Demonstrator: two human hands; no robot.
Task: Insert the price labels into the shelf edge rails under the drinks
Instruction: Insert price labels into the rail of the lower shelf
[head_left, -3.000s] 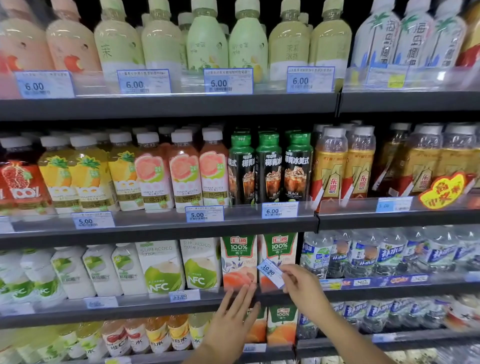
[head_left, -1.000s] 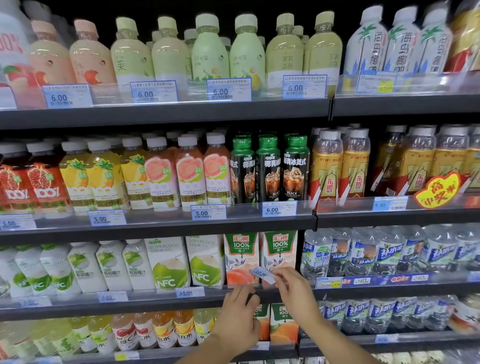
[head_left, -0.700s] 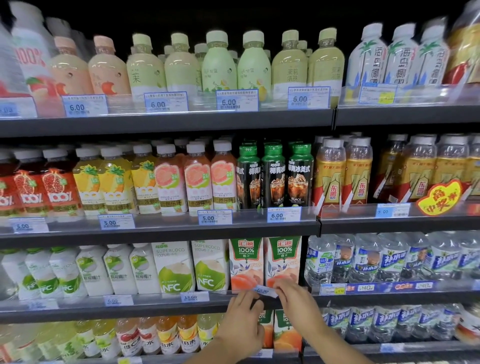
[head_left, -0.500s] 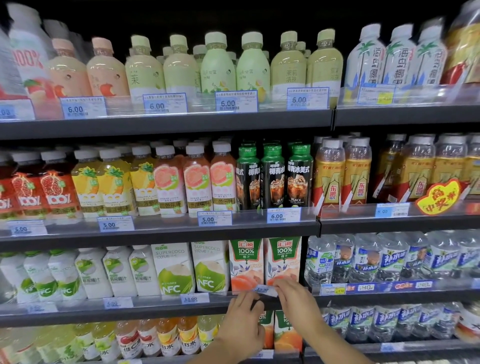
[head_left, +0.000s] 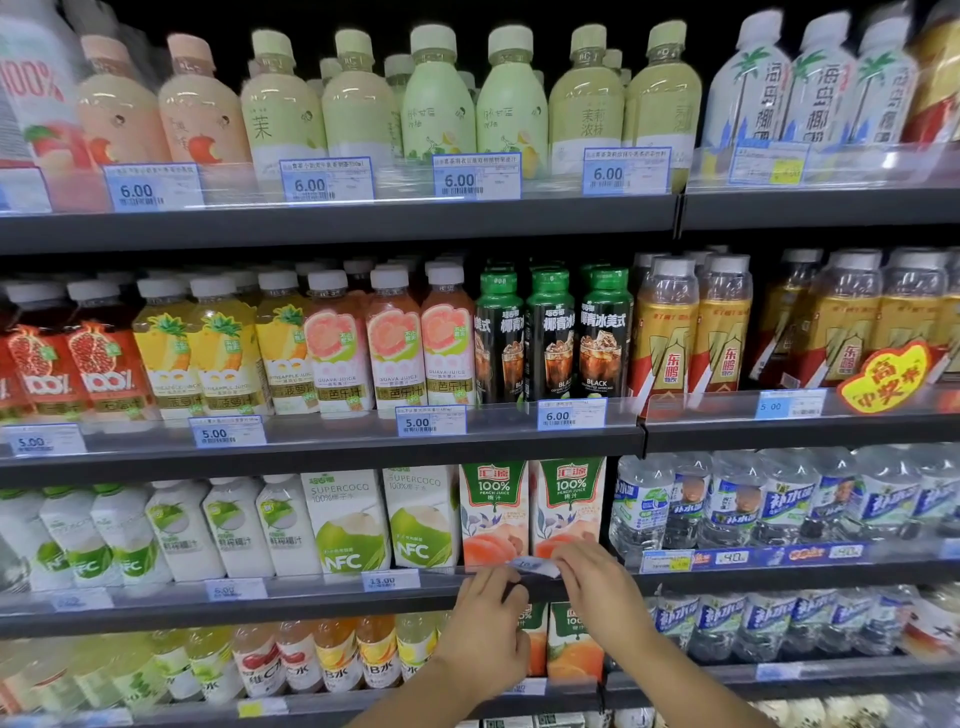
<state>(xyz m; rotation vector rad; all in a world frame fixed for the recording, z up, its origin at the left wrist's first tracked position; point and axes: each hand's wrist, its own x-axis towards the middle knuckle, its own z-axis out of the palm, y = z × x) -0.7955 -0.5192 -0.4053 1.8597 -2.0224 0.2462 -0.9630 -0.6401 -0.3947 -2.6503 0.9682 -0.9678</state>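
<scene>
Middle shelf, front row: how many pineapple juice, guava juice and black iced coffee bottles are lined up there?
Pineapple juice bottles: 3
Guava juice bottles: 3
Black iced coffee bottles: 3
Total: 9

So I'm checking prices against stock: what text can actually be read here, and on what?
"6.00": top rail tags
"5.00": tag under guava bottles
"GUAVA JUICE": pink bottles
"6.00": tag under "BLACK" coffee bottles
"SUPERCOCO", "NFC": coconut cartons
"100% PEACH JUICE": peach cartons
"13.00": tag under coconut cartons
Price label pinched by left hand and right hand: blurred, unreadable.
</scene>
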